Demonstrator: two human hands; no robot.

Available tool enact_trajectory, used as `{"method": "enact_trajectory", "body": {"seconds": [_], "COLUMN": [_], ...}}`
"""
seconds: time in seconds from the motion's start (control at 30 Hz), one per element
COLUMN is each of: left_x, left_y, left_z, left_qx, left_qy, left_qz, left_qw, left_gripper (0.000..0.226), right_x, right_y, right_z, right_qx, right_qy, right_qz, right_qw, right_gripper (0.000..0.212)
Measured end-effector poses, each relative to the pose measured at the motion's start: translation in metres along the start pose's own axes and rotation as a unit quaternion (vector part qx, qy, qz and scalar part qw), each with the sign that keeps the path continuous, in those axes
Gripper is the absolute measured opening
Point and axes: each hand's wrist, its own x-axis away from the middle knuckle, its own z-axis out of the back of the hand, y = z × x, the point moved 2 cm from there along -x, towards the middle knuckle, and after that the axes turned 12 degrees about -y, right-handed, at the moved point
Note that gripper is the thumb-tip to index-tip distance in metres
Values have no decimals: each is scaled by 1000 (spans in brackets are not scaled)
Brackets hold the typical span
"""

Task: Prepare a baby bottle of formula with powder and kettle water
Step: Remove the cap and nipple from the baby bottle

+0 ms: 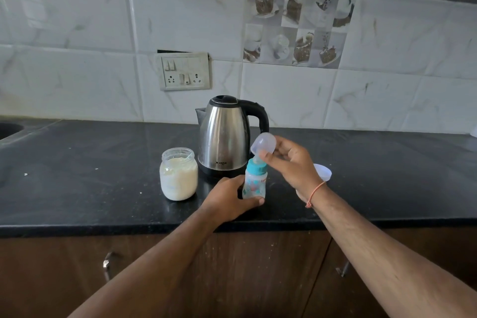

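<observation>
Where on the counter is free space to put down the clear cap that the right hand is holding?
Left of the powder jar, the black counter lies bare up to the sink corner. Right of the white lid, it is bare too. Crowded: the kettle, baby bottle and both hands, left hand, right hand holding the clear cap.

Worktop: black stone counter (77,175), speckled.
Wall: white marble-look tiles (64,20); coffee-cup picture tile (296,23).
Power: switch and socket plate (183,71).
Below: brown cabinet doors (258,279), metal handles (107,263).
Far left: sink edge (9,129).
</observation>
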Motion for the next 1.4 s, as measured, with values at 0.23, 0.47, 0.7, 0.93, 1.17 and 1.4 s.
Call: {"method": "enact_trajectory", "body": {"seconds": [0.23, 0.47, 0.7, 0.93, 1.17, 1.4], "left_x": [4, 2, 0, 0, 2, 5], "left_y": [1, -2, -3, -4, -1, 2], "left_z": [0, 0, -1, -1, 0, 1], "left_qx": [6, 26, 27, 26, 23, 23], "left_qy": [-6, -6, -1, 1, 2, 3], "left_qz": [-7, -9, -17, -13, -14, -19], "left_qw": [1000, 1000, 999, 1000, 1000, 1000], "left_gripper": [73, 76, 77, 77, 77, 76], "right_x": [-25, -20, -29, -45, -49, -49], "right_y": [-7, 28, 44, 56, 65, 69], "right_z": [20, 63, 95, 96, 77, 72], "right_qx": [-3, 186, 249, 221, 237, 263], "right_qy": [-8, 30, -4, -6, -41, -35], "right_qz": [-50, -159, -201, -221, -229, -213], "right_qw": [999, 969, 948, 950, 943, 940], "right_gripper": [38, 54, 48, 65, 67, 71]}}
